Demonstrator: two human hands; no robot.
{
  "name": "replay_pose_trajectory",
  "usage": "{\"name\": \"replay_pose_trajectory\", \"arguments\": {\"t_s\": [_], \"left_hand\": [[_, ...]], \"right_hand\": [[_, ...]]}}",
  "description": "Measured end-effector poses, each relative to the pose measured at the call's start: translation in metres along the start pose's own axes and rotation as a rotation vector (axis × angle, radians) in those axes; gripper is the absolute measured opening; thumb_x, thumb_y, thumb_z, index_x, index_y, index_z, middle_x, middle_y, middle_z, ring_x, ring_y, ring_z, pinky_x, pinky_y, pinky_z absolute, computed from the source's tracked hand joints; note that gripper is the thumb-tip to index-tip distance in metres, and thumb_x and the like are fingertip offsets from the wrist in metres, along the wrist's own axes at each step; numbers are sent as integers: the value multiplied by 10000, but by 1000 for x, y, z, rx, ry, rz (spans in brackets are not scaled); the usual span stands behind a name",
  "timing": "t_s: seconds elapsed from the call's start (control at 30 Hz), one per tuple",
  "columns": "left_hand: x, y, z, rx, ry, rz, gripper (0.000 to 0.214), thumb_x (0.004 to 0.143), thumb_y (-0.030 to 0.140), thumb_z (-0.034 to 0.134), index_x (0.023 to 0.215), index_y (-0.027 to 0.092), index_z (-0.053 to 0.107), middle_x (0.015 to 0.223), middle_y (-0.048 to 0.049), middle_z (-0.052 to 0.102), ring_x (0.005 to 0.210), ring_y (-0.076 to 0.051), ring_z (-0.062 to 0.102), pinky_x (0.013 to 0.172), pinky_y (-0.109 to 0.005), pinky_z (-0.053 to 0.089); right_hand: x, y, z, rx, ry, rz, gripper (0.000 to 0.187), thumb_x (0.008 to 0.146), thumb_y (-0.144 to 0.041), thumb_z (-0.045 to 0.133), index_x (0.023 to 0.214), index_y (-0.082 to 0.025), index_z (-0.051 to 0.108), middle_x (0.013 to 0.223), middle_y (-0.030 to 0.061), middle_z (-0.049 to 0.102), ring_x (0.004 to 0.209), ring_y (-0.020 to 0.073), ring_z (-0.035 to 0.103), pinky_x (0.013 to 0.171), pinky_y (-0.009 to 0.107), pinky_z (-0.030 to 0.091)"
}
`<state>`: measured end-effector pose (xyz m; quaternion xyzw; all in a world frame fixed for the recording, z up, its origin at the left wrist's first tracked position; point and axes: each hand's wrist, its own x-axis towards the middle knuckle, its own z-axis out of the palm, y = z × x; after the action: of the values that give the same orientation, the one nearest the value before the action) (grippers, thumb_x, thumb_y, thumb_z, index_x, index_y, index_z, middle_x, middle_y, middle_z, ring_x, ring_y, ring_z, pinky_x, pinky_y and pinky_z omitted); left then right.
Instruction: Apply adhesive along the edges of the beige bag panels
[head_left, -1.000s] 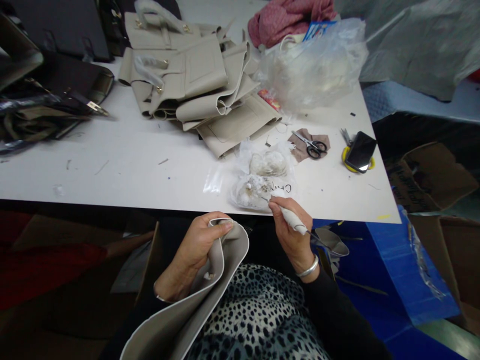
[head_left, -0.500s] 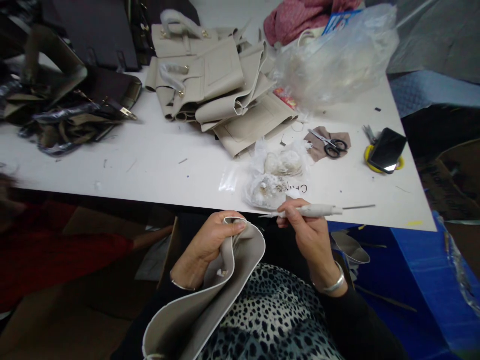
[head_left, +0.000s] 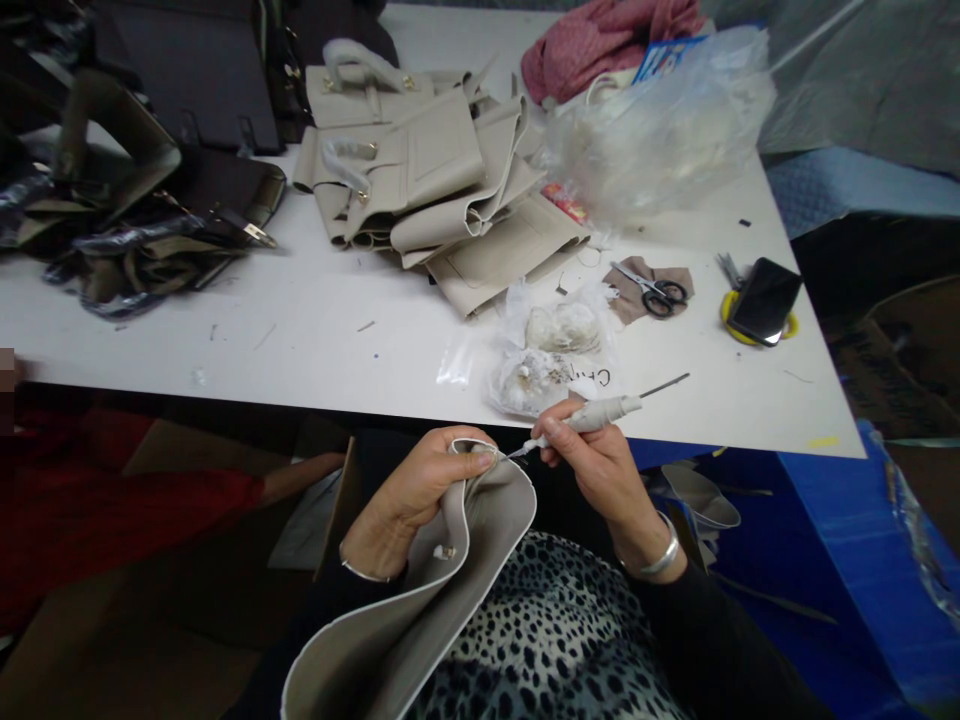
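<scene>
My left hand (head_left: pixel 427 485) is closed on the rim of a beige bag body (head_left: pixel 495 520), thumb on top, with the piece hanging open over my lap. Between the fingers of my right hand (head_left: pixel 592 460) is a white-handled pointed tool (head_left: pixel 600 412); a metal rod sticks out of its rear end. Its thin tip meets the bag's edge close to my left thumb. What exactly the tip touches is too small to tell. Just beyond, at the table's front edge, lies a clear plastic bag (head_left: pixel 525 385) with whitish, dirty stuff.
Beige bag pieces (head_left: pixel 442 145) are piled on the white table (head_left: pixel 330 330), dark bags (head_left: pixel 187 190) to the left. Scissors (head_left: pixel 651 290), a phone (head_left: pixel 765 300) over a yellow ring and a big plastic bag (head_left: pixel 652 130) lie right. Another person's red sleeve (head_left: pixel 187 500) is at left.
My right hand has moved left and slightly down, bringing the tool's tip to the bag's edge. The tool now tilts more steeply. My left hand keeps its hold on the rim.
</scene>
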<state>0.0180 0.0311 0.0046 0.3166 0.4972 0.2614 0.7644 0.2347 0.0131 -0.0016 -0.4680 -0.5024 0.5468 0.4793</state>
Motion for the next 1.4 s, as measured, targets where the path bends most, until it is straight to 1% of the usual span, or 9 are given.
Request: {"name": "replay_pose_trajectory", "arguments": {"t_s": [0.43, 0.63, 0.77, 0.9, 0.97, 1.03, 1.13, 1.27, 1.4], "left_hand": [[-2, -4, 10, -42, 46, 6, 324, 597, 386, 941, 698, 152, 741, 627, -23, 610, 552, -126, 484, 560, -258, 357], [3, -13, 7, -79, 75, 41, 325, 595, 352, 942, 737, 130, 752, 647, -26, 630, 576, -123, 519, 572, -249, 374], [1, -16, 10, -113, 90, 43, 319, 582, 333, 937, 727, 134, 735, 639, -22, 634, 572, -122, 518, 560, -245, 377], [-3, -17, 16, -110, 55, 61, 303, 592, 324, 927, 705, 137, 716, 617, -9, 608, 556, -111, 495, 539, -236, 363], [-6, -18, 18, -106, 67, 67, 310, 593, 332, 929, 712, 139, 718, 614, -8, 605, 555, -112, 494, 538, -237, 363], [-8, -18, 19, -97, 99, 77, 317, 584, 335, 934, 718, 141, 721, 612, -6, 596, 554, -113, 487, 535, -238, 356], [-13, -19, 22, -59, 132, 106, 328, 570, 333, 936, 732, 141, 725, 624, -7, 601, 561, -114, 486, 538, -238, 352], [-22, -17, 28, 23, 101, 155, 323, 578, 334, 927, 722, 139, 714, 630, -3, 609, 567, -115, 501, 558, -241, 362], [-27, -14, 34, 81, 85, 195, 305, 598, 327, 919, 705, 145, 699, 618, 11, 596, 565, -113, 497, 570, -245, 363]], "right_hand": [[-8, 6, 2, -74, -20, -22, 286, 1058, -439, 633, 926, -198, 713, 755, -3, 652, 669, 142, 625, 623, 256, 514], [-23, -8, 2, -320, -89, -234, 179, 1084, -325, 618, 982, -219, 721, 906, 21, 716, 819, 172, 656, 779, 316, 519], [-31, -8, -2, -540, -200, -490, 136, 1090, -291, 607, 1058, -223, 719, 913, 41, 737, 817, 195, 648, 765, 348, 512], [-42, -6, -5, -598, -238, -563, 102, 1073, -248, 633, 1129, -236, 717, 920, 42, 748, 803, 202, 646, 744, 363, 520], [-48, -8, -6, -452, -136, -570, 107, 1071, -251, 638, 1132, -245, 726, 928, 40, 754, 808, 202, 665, 745, 366, 539], [-54, -9, -7, -292, 58, -538, 109, 1068, -265, 649, 1115, -253, 746, 934, 38, 759, 824, 199, 688, 761, 364, 564], [-62, -7, -7, -157, 275, -409, 147, 1071, -309, 651, 1156, -261, 760, 954, 41, 772, 807, 188, 712, 724, 337, 597], [-72, -4, -3, -41, 320, -301, 264, 1097, -407, 592, 1270, -250, 713, 927, 45, 799, 670, 167, 714, 626, 310, 618], [-82, -10, 0, -31, 357, -268, 239, 1103, -410, 574, 1185, -226, 702, 830, 27, 794, 598, 149, 697, 564, 269, 593]]}}
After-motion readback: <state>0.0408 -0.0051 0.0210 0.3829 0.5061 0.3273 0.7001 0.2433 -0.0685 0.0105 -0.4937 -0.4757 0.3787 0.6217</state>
